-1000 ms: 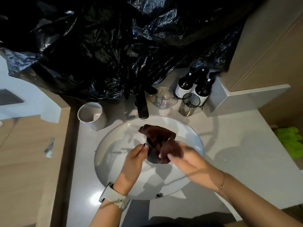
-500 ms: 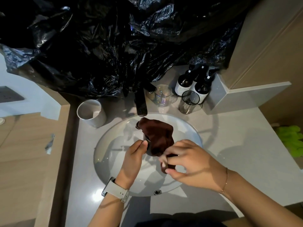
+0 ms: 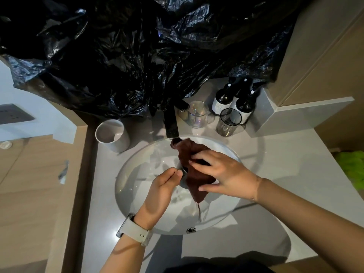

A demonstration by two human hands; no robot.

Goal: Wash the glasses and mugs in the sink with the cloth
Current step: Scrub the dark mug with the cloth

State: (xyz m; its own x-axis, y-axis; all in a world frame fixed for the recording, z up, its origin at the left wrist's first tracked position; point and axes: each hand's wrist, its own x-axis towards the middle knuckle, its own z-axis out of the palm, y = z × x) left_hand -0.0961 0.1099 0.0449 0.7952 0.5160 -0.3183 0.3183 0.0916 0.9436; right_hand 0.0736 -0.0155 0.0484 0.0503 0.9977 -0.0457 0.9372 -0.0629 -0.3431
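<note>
Head view: right hand (image 3: 224, 174) has shifted over the brown cloth (image 3: 194, 170), now pressing it around the dark glass (image 3: 182, 175) gripped by left hand (image 3: 163, 186) above the sink (image 3: 137, 194); wiping continues.

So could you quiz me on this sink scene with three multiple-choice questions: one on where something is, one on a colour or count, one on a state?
1. Where does the white mug stand?
A. On the counter left of the faucet
B. Inside the sink basin
C. Beside the dark bottles

2. What colour is the cloth?
A. Green
B. Dark brown
C. White

3. What is the right hand doing?
A. Hanging idle
B. Turning the faucet
C. Pressing the cloth onto the dark glass

Answers: 1 A, the mug sits on the counter left of the spout. 2 B, the cloth is dark brown. 3 C, its fingers spread over the cloth while the left hand holds the glass over the sink.
</note>
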